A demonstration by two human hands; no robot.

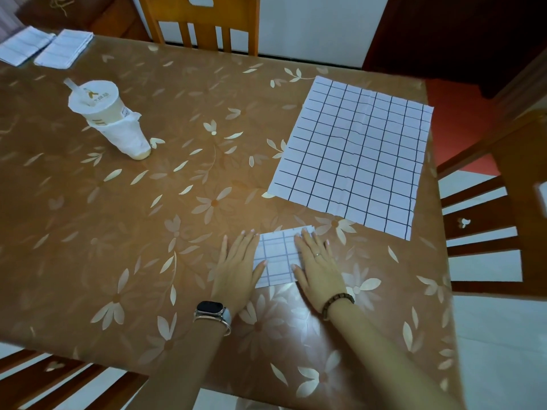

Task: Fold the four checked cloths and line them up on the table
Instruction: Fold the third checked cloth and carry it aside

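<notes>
L hand (236,267): flat, fingers straight, on folded checked cloth (276,255)
R hand (318,270): flat, same cloth
unfolded checked cloth (352,155): spread out, far right

No legible text anywhere. Printed mark and a short line of characters on the lid (94,95) of the drink cup (107,112), too blurred to read. Small white sticker (125,111) on the cup's side, with dark print too small to make out

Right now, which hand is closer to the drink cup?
Left. The left hand lies near-side and right of the drink cup; the right hand lies farther right.
</notes>
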